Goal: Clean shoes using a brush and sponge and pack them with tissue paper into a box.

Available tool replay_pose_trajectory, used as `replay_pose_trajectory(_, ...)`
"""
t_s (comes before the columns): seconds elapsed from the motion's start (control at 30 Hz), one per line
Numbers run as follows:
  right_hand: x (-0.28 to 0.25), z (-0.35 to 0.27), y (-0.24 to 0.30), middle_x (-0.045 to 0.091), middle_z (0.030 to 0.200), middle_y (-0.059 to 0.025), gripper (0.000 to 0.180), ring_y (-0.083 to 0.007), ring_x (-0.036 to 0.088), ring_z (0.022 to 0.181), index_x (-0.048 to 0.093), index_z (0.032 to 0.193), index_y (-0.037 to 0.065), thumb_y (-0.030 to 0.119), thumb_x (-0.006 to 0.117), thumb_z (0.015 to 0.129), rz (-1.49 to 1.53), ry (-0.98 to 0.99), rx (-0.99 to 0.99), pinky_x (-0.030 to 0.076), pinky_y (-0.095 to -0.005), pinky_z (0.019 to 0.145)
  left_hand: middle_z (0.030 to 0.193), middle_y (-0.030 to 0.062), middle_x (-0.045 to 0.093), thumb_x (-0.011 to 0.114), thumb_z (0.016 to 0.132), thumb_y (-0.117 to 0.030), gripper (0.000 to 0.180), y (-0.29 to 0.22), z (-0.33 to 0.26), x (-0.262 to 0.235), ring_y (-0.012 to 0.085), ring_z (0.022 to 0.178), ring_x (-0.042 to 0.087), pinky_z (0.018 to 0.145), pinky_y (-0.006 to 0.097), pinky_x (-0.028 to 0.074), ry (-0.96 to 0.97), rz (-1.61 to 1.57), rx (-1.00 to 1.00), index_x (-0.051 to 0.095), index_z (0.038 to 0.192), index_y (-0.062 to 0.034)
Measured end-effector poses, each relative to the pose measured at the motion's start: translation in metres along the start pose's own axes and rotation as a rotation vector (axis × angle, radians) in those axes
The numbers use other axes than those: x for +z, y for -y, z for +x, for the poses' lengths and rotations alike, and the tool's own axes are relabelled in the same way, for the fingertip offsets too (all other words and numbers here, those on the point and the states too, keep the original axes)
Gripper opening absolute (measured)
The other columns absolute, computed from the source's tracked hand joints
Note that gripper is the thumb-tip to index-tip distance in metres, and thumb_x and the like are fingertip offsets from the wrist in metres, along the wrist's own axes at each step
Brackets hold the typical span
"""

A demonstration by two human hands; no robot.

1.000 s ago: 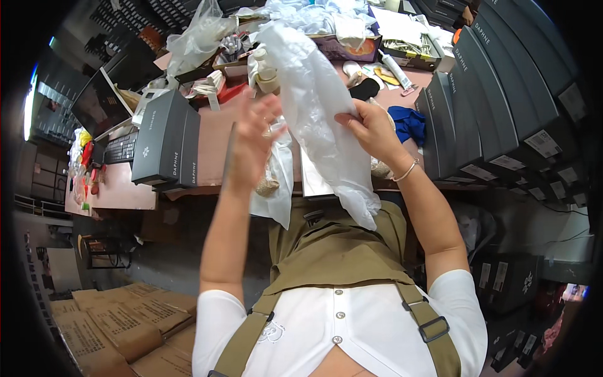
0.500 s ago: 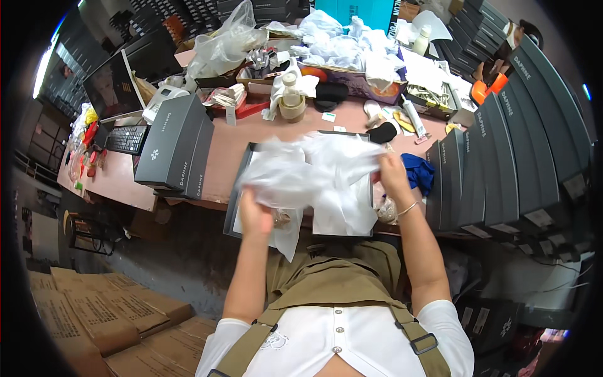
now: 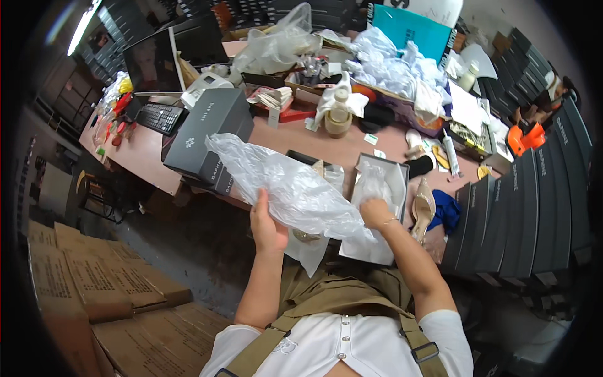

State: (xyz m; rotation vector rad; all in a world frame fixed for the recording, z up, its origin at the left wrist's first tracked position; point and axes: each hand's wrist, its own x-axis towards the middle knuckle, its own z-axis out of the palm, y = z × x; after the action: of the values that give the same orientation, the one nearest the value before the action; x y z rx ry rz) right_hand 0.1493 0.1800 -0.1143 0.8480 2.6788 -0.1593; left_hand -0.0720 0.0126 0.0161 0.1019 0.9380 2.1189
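Note:
A thin, translucent white wrapping sheet [image 3: 282,185] stretches across the open box in front of me. My left hand [image 3: 269,227] grips its near edge, thumb up. My right hand [image 3: 379,215] is closed over the white-lined grey box part [image 3: 407,171], on crumpled white wrapping [image 3: 374,181]; its fingertips are hidden. Under the sheet, the other dark box part [image 3: 300,154] is mostly covered. A glittery shoe [image 3: 306,236] shows partly below the sheet. Right of the boxes, a beige glittery pointed high-heeled shoe [image 3: 424,210] lies on the table.
Closed grey shoe boxes [image 3: 210,132] stand at left, beside a keyboard [image 3: 160,118]. A row of grey boxes [image 3: 521,207] lines the right side, next to blue cloth [image 3: 446,210]. Behind are a tape roll [image 3: 338,127], a white tube [image 3: 451,154] and an orange tape dispenser [image 3: 526,138].
The wrapping sheet has swung left and up with my left hand. My right hand has lowered into the right box part. The beige shoe at right has come into clear sight.

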Motion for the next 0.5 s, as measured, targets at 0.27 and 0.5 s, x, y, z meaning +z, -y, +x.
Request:
replay_pose_trajectory(0.27, -0.127, -0.046, 0.053, 0.065, 0.090, -0.0130, 0.040, -0.0180, 0.058, 0.081, 0.060, 0.113, -0.001, 0.026, 0.068, 0.086, 1.233, -0.324, -0.296, 0.047, -0.0331, 0.077, 0.128, 0.0112, 0.054, 0.052, 0.095, -0.030, 0.046, 0.028, -0.025, 0.001, 0.0257, 0.118, 0.053, 0.101, 0.042, 0.041, 0.202, -0.131, -0.187, 0.045, 0.132, -0.0027)
replay_pose_trajectory(0.5, -0.140, -0.091, 0.068, 0.052, 0.065, -0.0156, 0.025, -0.0138, 0.045, 0.059, 0.054, 0.080, -0.004, 0.016, 0.068, 0.085, 0.616, -0.453, -0.312, 0.041, -0.0320, 0.057, 0.121, 0.0076, 0.057, 0.066, 0.088, -0.017, 0.046, -0.017, 0.019, 0.009, 0.0217, 0.110, 0.056, 0.095, 0.039, 0.046, 0.307, 0.161, -0.260, 0.047, 0.128, -0.0028)
